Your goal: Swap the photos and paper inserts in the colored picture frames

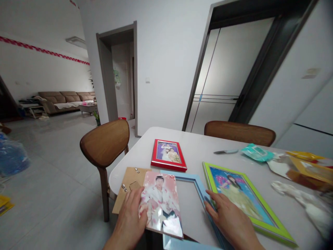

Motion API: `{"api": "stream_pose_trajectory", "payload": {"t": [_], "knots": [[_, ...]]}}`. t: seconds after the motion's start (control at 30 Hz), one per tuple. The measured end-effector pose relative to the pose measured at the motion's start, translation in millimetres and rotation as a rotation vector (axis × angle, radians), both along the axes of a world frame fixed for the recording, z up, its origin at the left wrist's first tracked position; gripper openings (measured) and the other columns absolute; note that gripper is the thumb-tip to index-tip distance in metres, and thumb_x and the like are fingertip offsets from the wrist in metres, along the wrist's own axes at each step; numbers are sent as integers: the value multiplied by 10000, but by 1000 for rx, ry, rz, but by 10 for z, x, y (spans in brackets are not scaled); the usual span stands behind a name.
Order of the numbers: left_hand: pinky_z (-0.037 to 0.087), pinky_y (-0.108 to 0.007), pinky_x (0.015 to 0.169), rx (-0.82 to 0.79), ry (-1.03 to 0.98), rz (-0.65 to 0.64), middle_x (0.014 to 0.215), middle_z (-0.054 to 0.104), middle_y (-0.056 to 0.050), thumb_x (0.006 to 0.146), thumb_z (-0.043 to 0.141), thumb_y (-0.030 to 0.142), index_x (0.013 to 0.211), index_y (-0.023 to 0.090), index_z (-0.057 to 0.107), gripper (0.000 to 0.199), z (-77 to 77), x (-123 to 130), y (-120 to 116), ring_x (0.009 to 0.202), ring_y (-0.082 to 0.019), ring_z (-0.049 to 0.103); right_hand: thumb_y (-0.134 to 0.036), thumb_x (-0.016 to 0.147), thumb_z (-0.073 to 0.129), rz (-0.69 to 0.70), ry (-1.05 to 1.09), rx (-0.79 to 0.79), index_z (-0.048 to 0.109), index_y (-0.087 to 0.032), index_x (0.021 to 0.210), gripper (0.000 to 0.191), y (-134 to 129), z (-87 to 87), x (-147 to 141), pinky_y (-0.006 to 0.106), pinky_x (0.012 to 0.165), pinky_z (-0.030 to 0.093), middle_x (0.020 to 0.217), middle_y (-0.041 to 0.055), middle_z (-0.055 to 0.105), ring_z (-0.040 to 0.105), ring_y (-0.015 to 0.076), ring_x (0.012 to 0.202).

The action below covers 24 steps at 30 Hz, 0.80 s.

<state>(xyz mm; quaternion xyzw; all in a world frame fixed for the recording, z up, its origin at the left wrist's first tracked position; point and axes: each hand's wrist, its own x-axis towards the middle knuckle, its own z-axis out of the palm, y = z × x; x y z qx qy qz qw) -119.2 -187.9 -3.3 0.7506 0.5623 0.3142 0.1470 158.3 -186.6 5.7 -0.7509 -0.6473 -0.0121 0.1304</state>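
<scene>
My left hand (131,211) grips the left edge of a glossy photo (162,205) of a person in white on a pink background. The photo lies tilted over the left part of a light blue picture frame (199,187), whose opening shows the bare tabletop. Fingers of my right hand (230,215) are closed over the right side of that blue frame. Partly beneath the photo and my left hand is a brown backing board (131,177) with metal clips. Right of my right hand lies a green picture frame (241,194) holding a photo of a person in a yellow dress.
Farther back on the white table (192,142) lies a red picture frame (169,155) with a photo. A knife (225,151), a teal packet (257,152), a cardboard box (304,172) and crumpled white material (299,198) are at the right. Wooden chairs (105,142) stand around the table.
</scene>
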Motion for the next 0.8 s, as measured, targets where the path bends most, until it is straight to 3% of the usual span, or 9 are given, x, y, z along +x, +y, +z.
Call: {"api": "stream_pose_trajectory", "payload": {"t": [0.2, 0.3, 0.43, 0.67, 0.8], "knots": [[226, -435, 1003, -30, 170, -282, 1328, 309, -78, 559, 437, 83, 1230, 161, 375, 678, 8, 165, -189, 1219, -264, 246, -373, 771, 331, 12, 43, 19, 522, -192, 1059, 390, -29, 3, -47, 310, 586, 424, 989, 75, 570, 579, 197, 722], [199, -448, 1011, -80, 293, -325, 1333, 288, -85, 525, 419, 49, 1238, 141, 368, 720, -40, 240, -177, 1225, -268, 232, -363, 769, 343, 45, 86, 46, 536, -179, 1036, 377, -38, -15, -57, 311, 599, 431, 976, 77, 570, 572, 186, 703], [235, -454, 997, -42, 353, -340, 1296, 358, -44, 583, 382, 33, 1218, 187, 398, 654, -44, 264, -133, 1204, -242, 288, -349, 764, 370, 120, 203, 111, 549, -171, 1003, 348, -60, 5, -113, 312, 634, 442, 965, 78, 571, 560, 162, 660], [328, -365, 964, 103, 209, -293, 1254, 424, -37, 722, 356, 83, 1202, 203, 418, 498, 113, 174, -114, 1150, -196, 386, -318, 767, 403, 339, 546, 141, 576, -171, 935, 282, -66, 127, -388, 252, 586, 443, 866, 62, 599, 549, 127, 635], [332, -312, 960, 126, -77, -228, 1190, 502, -23, 760, 371, 128, 1146, 219, 483, 413, 201, 122, -85, 1103, -176, 445, -333, 753, 430, 346, 745, 79, 593, -171, 926, 288, -51, 130, -517, 260, 596, 441, 850, 63, 615, 564, 150, 692]]}}
